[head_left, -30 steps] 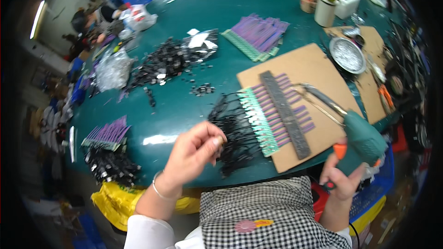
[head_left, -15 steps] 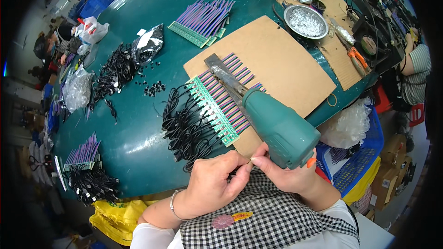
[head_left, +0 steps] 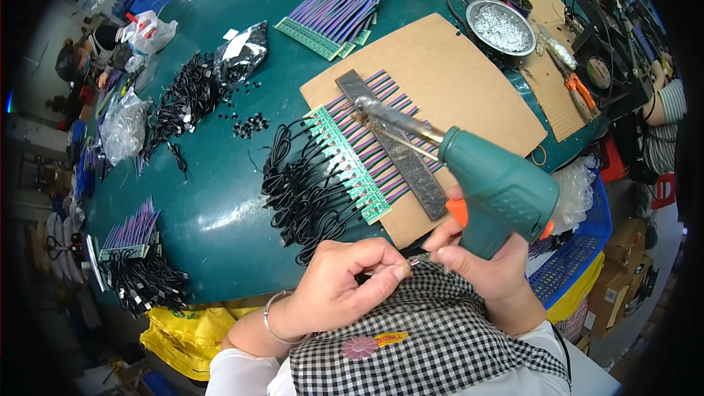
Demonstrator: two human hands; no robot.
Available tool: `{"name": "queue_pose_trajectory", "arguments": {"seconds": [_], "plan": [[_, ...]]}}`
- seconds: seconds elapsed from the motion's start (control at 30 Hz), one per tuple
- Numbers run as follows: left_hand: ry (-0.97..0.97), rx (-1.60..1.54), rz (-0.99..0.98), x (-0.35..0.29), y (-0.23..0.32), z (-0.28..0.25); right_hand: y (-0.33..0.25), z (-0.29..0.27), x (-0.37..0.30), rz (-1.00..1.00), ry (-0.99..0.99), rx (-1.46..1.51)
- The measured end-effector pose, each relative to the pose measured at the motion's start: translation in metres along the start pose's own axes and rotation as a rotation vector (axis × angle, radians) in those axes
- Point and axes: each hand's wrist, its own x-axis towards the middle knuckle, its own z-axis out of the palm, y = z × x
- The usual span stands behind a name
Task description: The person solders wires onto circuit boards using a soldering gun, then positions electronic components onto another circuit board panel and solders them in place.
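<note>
My right hand [head_left: 493, 271] is wrapped round the handle of a green soldering gun [head_left: 506, 180] with an orange trigger. The gun's metal tip points to the far left, above a dark flat bar [head_left: 414, 165]. Under the bar lie striped ribbon wires [head_left: 389, 92], joined to a strip of green circuit boards [head_left: 348, 165]. Coiled black cables [head_left: 293, 191] run from the strip's left side. My left hand [head_left: 341, 282] is closed in a pinch near the apron, close to my right fingertips. What it pinches is small and shiny, too small to name.
A brown board [head_left: 469, 95] lies beneath the strip. Behind it are more boards with purple wires [head_left: 334, 18]. A metal bowl of silvery bits [head_left: 501, 27] and orange-handled pliers [head_left: 579, 92] are far right. Loose black cables [head_left: 187, 95] and a wired bundle [head_left: 143, 279] lie left.
The soldering gun has shifted right and turned, so its orange trigger and handle now show. My hands have moved slightly apart and nearer to me. The whole view has shifted a little.
</note>
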Motion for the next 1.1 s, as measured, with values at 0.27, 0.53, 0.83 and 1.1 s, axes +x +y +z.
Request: {"name": "queue_pose_trajectory", "arguments": {"seconds": [0.27, 0.53, 0.83, 1.1], "plan": [[-0.09, -0.503, -0.376, -0.003, -0.002, 0.008, 0.009, -0.005, -0.002, -0.03, -0.294, -0.052], [0.193, 0.194, 0.22, 0.0, -0.008, 0.017, 0.012, 0.0, -0.004, -0.101, -0.113, -0.186], [0.34, 0.059, 0.093, -0.001, -0.013, 0.023, 0.022, 0.003, -0.009, -0.14, -0.155, -0.128], [0.484, 0.339, 0.073, 0.005, -0.019, 0.017, 0.017, -0.011, -0.016, -0.019, -0.128, -0.148]]}}
